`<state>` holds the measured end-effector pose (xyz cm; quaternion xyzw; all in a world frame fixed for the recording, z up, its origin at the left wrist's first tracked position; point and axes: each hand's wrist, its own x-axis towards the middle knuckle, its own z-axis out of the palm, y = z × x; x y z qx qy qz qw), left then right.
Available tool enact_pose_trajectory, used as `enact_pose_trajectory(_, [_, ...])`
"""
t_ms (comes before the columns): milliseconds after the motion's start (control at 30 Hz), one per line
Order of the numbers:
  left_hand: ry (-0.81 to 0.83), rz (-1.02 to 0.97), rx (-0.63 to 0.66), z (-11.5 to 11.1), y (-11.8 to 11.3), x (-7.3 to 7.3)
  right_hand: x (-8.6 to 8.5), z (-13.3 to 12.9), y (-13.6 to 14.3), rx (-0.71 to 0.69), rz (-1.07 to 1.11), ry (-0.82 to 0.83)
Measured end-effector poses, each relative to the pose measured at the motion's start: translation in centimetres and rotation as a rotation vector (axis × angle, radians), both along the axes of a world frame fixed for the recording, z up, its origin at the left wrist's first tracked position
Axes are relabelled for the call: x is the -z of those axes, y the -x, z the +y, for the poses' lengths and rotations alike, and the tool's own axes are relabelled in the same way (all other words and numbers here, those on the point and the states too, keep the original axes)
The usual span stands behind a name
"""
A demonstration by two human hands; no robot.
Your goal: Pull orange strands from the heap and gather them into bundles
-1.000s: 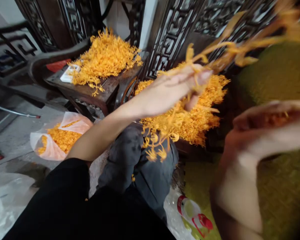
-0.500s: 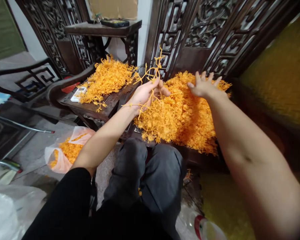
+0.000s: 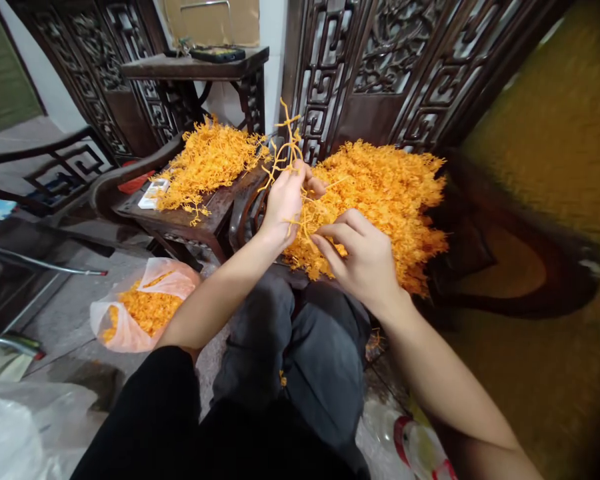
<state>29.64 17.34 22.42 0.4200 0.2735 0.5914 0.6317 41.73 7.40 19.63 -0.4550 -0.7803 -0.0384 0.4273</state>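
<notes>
My left hand (image 3: 286, 203) is closed around an orange branching sprig (image 3: 291, 137) that looks like plastic. Thin twigs of it stick up above the fingers and others hang below the palm. My right hand (image 3: 363, 257) is closer to me, thumb and forefinger pinched together at a low twig end beneath the left hand. Behind both hands a large heap of similar orange sprigs (image 3: 395, 180) lies on a dark wooden seat. A second, smaller heap (image 3: 215, 157) rests on a wooden side table (image 3: 220, 217) to the left.
On the side table lies a white box-like object (image 3: 153, 193). A pinkish plastic bag (image 3: 173, 277) holding orange pieces stands on the floor. A clear bottle (image 3: 415, 443) lies low right. Carved wooden panels (image 3: 380, 113) and a small stand (image 3: 195, 67) are behind.
My right hand has come back from over the big heap, toward me and left, and its spread fingers have closed at the sprig. My left hand still holds the sprig.
</notes>
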Motion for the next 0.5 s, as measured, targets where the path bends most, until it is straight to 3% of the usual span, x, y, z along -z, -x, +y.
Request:
enact_pose_trajectory(267, [0.037,0.016,-0.020,-0.7,-0.2,1.1,1.5,0.0,0.6,-0.101,0.095,0.114])
enact_pose_trajectory(500, [-0.085,0.078,-0.007,-1.2,-0.4,1.6,3.0,0.3,1.5,-0.079,0.432,0.223])
